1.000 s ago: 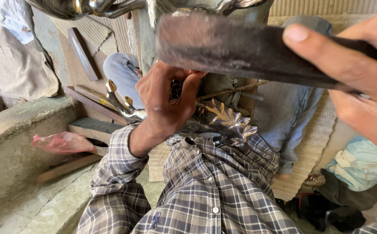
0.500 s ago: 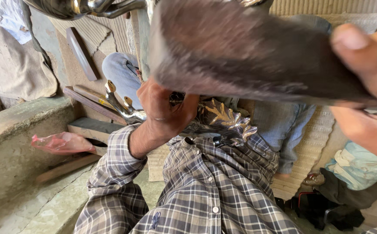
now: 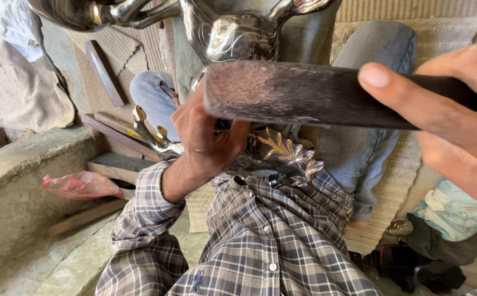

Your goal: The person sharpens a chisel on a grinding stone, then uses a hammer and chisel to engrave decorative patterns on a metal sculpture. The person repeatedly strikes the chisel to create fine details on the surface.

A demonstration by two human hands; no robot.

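Since half a second ago our right hand has levelled the gripped bar, its length running left-right above our left hand, fingers clasping the casting.

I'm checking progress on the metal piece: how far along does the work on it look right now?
Done: the ornate metal piece already shows raised leaf shapes and a shiny surface. In hand: the left hand steadies it on the lap, while the right hand holds a dark wooden mallet above it. Left: how much surface remains unworked cannot be told, since the mallet and hand hide much of it.
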